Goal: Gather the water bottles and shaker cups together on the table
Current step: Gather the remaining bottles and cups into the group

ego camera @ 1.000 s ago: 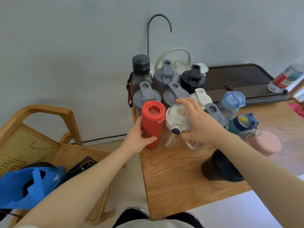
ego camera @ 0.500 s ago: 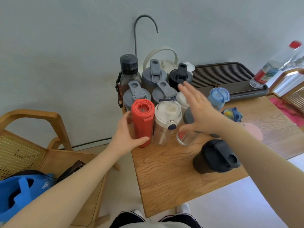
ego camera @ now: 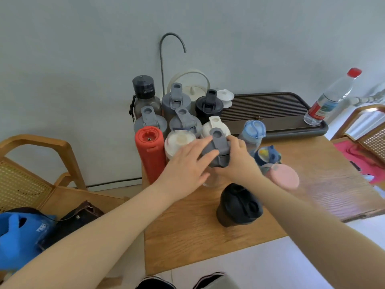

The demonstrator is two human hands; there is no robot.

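Note:
Several bottles and shaker cups stand bunched at the far left corner of the wooden table (ego camera: 187, 236). A red bottle (ego camera: 149, 151) stands at the cluster's front left, with a white-lidded clear bottle (ego camera: 177, 141) beside it. Both hands hold a grey-lidded clear shaker cup (ego camera: 217, 148) at the cluster's front: my left hand (ego camera: 185, 163) wraps its left side and my right hand (ego camera: 237, 161) grips its right. A black shaker cup (ego camera: 238, 205) stands alone nearer me. To the right stand a light blue bottle (ego camera: 253, 132), a dark blue kids' bottle (ego camera: 268, 156) and a pink-lidded cup (ego camera: 284, 177).
A dark slatted tray (ego camera: 270, 113) lies at the back right with a red-capped plastic water bottle (ego camera: 331, 97) on its corner. A metal spout (ego camera: 166, 51) rises behind the cluster. A wooden chair (ego camera: 41, 163) with a blue bag (ego camera: 18, 236) sits left; another chair (ego camera: 366, 126) stands right.
My left hand let go of the red bottle and moved right. My right hand closed in, and both now hold the grey-lidded shaker cup.

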